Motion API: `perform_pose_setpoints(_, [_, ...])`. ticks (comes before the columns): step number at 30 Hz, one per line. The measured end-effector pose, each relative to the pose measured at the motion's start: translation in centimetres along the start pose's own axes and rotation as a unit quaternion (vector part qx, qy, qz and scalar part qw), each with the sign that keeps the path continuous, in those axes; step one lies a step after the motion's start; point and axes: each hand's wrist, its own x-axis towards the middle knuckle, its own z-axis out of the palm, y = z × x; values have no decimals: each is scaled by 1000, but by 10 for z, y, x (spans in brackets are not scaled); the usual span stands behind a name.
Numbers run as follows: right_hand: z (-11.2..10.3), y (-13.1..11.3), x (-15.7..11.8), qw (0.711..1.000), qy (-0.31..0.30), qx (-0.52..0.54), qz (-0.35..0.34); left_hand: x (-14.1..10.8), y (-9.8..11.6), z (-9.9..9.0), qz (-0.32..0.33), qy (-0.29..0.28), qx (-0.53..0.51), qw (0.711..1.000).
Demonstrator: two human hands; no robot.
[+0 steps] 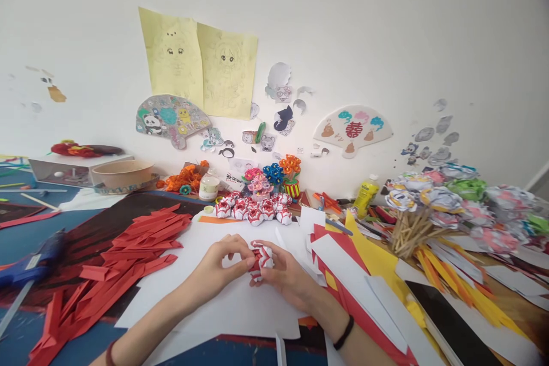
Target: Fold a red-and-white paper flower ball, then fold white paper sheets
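Between my two hands, above white paper sheets [206,297], is a small red-and-white folded paper flower [262,258]. My left hand [225,260] pinches its left side between thumb and fingers. My right hand [285,274] holds it from the right, fingers wrapped behind it and thumb in front. A cluster of similar red-and-white paper flowers [255,210] sits on the paper's far edge. Folded red paper strips [124,257] lie in a pile to the left.
A blue glue gun [34,263] lies at the far left. White, red and yellow paper lies right, near a dark phone [446,320] and paper flowers on sticks [407,234]. Behind stand a white bottle [209,186], a yellow bottle [366,194] and a round bowl [123,174].
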Motion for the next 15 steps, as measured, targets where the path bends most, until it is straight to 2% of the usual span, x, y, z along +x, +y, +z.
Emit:
perform_pose_setpoints(3, [0, 0, 1, 1000, 17, -6, -1, -1, 1, 0, 4, 6, 28, 1000])
perform_pose_setpoints(6, [1, 0, 1, 999, 28, -23, -10, -2, 3, 1, 5, 19, 102, 995])
perform_pose_setpoints(11, [2, 1, -1, 996, 50, -65, -32, -4, 4, 6, 8, 39, 221, 974])
perform_pose_setpoints(15, [2, 2, -2, 994, 64, -89, -24, -6, 1, 11, 29, 64, 282, 957])
